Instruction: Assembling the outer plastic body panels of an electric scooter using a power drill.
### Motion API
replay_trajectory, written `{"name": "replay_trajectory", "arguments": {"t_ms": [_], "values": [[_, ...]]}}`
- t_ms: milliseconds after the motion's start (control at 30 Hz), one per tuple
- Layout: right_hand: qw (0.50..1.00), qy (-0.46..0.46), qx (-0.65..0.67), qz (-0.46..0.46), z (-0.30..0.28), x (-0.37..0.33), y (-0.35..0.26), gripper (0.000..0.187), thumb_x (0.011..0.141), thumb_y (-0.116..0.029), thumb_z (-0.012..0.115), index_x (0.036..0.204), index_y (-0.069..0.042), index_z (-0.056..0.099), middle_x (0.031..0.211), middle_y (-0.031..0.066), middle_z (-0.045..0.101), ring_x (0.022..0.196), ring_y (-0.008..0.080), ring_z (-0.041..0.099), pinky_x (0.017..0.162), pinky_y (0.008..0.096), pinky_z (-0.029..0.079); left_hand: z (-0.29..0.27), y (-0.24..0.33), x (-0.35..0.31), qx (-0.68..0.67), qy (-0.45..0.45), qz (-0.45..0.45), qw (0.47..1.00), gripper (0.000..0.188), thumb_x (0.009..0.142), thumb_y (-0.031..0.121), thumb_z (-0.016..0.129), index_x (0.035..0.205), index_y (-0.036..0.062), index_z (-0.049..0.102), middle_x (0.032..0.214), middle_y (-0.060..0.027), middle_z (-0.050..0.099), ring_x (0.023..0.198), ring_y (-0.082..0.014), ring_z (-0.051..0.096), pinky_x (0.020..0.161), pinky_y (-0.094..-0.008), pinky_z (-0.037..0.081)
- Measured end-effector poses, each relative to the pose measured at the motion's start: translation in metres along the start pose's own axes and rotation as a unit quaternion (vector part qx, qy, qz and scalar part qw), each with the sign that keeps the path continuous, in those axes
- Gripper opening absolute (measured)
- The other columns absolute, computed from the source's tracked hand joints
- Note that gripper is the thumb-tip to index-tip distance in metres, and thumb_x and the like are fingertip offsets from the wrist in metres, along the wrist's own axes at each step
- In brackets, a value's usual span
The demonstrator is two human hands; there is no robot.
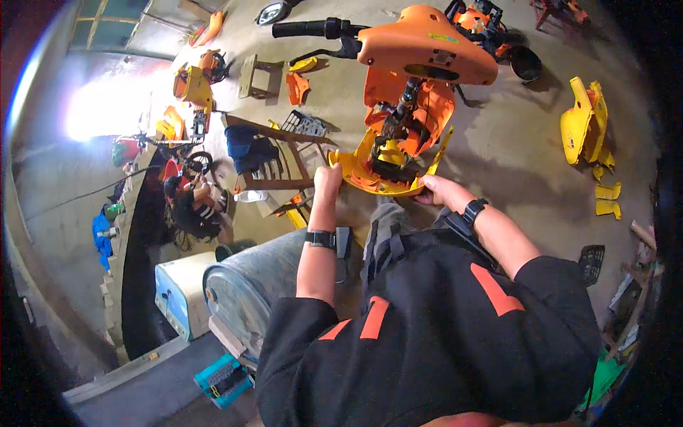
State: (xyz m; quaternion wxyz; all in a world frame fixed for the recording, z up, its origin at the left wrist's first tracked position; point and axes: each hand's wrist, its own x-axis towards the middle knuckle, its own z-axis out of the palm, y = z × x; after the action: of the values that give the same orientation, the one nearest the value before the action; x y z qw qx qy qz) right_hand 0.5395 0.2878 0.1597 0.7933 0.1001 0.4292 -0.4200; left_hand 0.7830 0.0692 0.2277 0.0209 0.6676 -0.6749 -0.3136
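A curved yellow plastic body panel spans the space between my two hands. My left hand is closed on its left end. My right hand grips its right end, with the thumb on top. The panel sits around the lower part of a partly stripped scooter, whose orange handlebar cover rises just beyond. A black handlebar grip sticks out to the left. Below the cover, an orange inner shield surrounds bare dark metal and cables. My fingers' undersides are hidden behind the panel.
Left of the scooter stands a wooden chair with dark cloth on it. A large drum lies close to my left arm. Yellow panels rest on the floor at right. Another person crouches at far left.
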Motion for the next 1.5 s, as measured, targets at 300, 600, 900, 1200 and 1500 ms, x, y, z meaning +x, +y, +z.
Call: {"name": "replay_trajectory", "arguments": {"t_ms": [300, 600, 900, 1200, 1500], "values": [[0.993, 0.033, 0.101, -0.042, 0.036, 0.035, 0.003, 0.027, 0.085, -0.011, 0.055, 0.111, -0.002, 0.054, 0.110, 0.0108, 0.060, 0.099, 0.0253, 0.060, 0.082, 0.0369, 0.055, -0.009, -0.006, 0.059, -0.146, -0.022, -0.007, 0.989, 0.043, 0.080, 0.027, 0.053, 0.089, -0.0145, 0.061, 0.078, -0.0288, 0.064, 0.076, -0.0381, 0.065, 0.068, -0.0441, 0.049], [0.987, 0.115, 0.106, -0.035, 0.097, 0.055, 0.000, 0.028, 0.088, -0.009, 0.050, 0.114, 0.000, 0.056, 0.104, 0.0126, 0.062, 0.091, 0.0277, 0.063, 0.079, 0.0358, 0.056, -0.022, 0.001, 0.117, -0.462, -0.185, -0.016, 0.868, 0.038, 0.075, -0.003, 0.043, 0.113, -0.0050, 0.047, 0.090, -0.0117, 0.055, 0.073, -0.0224, 0.057, 0.065, -0.0333, 0.050], [0.973, 0.062, 0.196, -0.109, 0.083, 0.036, -0.010, 0.038, 0.093, -0.020, 0.048, 0.120, 0.007, 0.048, 0.113, 0.0261, 0.057, 0.096, 0.0436, 0.062, 0.076, 0.0398, 0.059, -0.021, 0.070, 0.103, -0.463, -0.113, -0.009, 0.879, 0.040, 0.072, -0.009, 0.038, 0.110, -0.0012, 0.045, 0.090, -0.0087, 0.047, 0.078, -0.0224, 0.052, 0.062, -0.0349, 0.049], [0.539, 0.688, -0.360, -0.327, 0.012, -0.087, -0.139, 0.053, 0.091, -0.030, 0.050, 0.132, 0.003, 0.041, 0.125, 0.0332, 0.049, 0.113, 0.0460, 0.051, 0.096, 0.0485, 0.042, -0.006, 0.050, 0.093, -0.498, -0.110, -0.010, 0.860, 0.046, 0.077, -0.010, 0.040, 0.122, 0.0026, 0.041, 0.095, -0.0112, 0.049, 0.080, -0.0265, 0.058, 0.068, -0.0424, 0.055], [0.338, 0.520, -0.615, -0.487, -0.045, -0.174, -0.335, 0.050, 0.095, -0.039, 0.047, 0.133, -0.007, 0.047, 0.132, 0.0205, 0.050, 0.124, 0.0367, 0.045, 0.103, 0.0419, 0.036, -0.031, 0.094, 0.052, -0.512, -0.138, -0.049, 0.846, 0.071, 0.071, -0.016, 0.036, 0.138, 0.0080, 0.034, 0.096, -0.0077, 0.055, 0.076, -0.0175, 0.056, 0.063, -0.0288, 0.048]]}}
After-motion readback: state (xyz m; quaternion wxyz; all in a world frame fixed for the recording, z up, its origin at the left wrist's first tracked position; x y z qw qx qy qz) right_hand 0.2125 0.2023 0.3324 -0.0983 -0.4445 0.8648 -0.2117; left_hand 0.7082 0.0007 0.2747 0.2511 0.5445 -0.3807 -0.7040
